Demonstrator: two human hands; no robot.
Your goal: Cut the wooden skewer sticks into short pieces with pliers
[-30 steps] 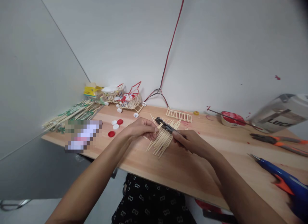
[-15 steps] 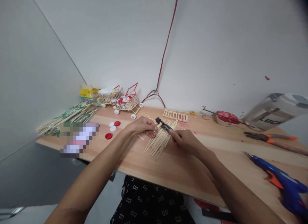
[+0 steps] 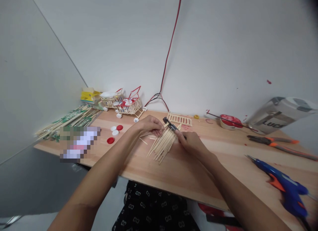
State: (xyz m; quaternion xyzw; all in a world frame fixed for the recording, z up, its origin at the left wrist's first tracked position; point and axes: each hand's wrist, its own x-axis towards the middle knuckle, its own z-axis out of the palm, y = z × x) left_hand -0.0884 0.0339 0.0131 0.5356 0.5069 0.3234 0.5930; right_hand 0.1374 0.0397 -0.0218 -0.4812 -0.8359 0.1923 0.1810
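Sticks (image 3: pixel 161 148) fan out at seven o'clock from the pliers (image 3: pixel 172 126), right hand (image 3: pixel 188 140) curled round these, left hand (image 3: pixel 152 125) pinched at nine, apparently on one stick, best held square to the jaws.

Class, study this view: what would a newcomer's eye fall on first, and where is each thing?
First, at the centre, the right hand gripping a black hand tool above a pile of pale sticks, with the left hand close by. Next, two small red-handled carts at the back left. Then the blue glue gun at the far right.
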